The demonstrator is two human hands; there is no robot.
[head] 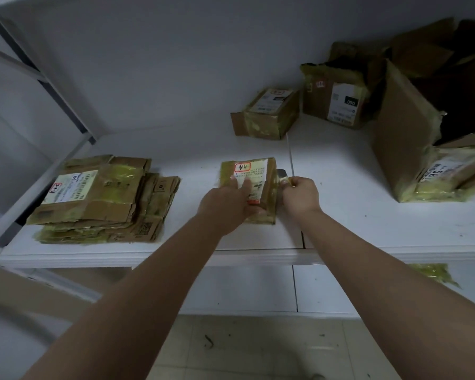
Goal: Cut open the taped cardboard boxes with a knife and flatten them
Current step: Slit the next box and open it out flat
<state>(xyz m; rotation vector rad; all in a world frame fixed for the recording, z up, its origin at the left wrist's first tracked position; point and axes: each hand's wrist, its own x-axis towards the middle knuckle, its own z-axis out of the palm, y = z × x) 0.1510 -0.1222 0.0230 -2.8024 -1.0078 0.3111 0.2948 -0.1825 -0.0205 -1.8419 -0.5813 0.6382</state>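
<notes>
A white shelf (340,204) carries everything here. The biggest thing on it is an open, torn carton (406,144), far right of the right fingers and partly out of view. Well to the left of the left fingers lies a stack (99,198) of flattened cardboard, its top piece bearing a white label. Beyond the fingers, toward the wall, stand two taped boxes: a labelled one (337,102) at the back right and a lower one (266,113) just left of it.

Under the fingers sits the small box (254,185), wrapped in yellowish tape, with a white label on top. The left hand (225,207) rests on its top, fingers straight and a little apart, pressing on the label. The right hand (300,194) is just beside the box's right edge, fingers curled tight round a knife (283,175); only a short grey bit of it shows past the knuckles, against the box's right side.
</notes>
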